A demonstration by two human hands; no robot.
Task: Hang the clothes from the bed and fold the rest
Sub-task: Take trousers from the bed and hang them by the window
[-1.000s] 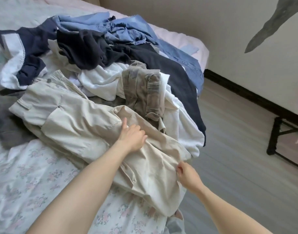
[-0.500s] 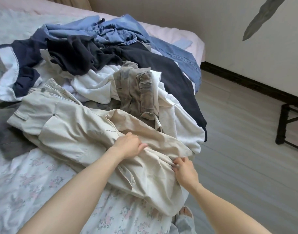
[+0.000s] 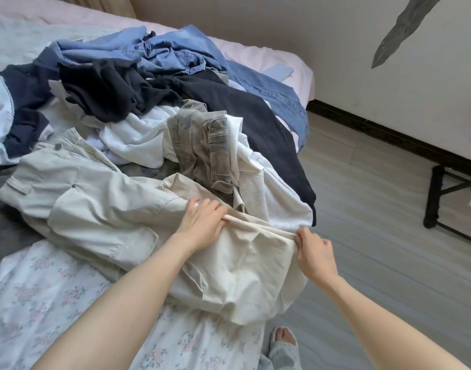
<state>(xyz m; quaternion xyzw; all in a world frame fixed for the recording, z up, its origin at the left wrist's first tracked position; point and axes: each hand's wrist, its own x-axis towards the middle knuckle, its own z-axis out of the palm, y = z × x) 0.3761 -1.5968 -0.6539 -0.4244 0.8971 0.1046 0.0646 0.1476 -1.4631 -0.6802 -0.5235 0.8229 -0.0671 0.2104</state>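
Both hands pinch one folded edge of the beige trousers [image 3: 101,206] at the near side of the bed [image 3: 42,303]. Left hand [image 3: 202,225]: fingers curled over the fold. Right hand [image 3: 316,256]: thumb and fingers nipping the hem. Just beyond the grip lie grey jeans [image 3: 205,145], white garments [image 3: 138,137] and dark clothes [image 3: 109,92].

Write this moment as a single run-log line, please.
step: picking up beige trousers | left hand: grips hem | right hand: pinches hem | pile: on bed, unsorted
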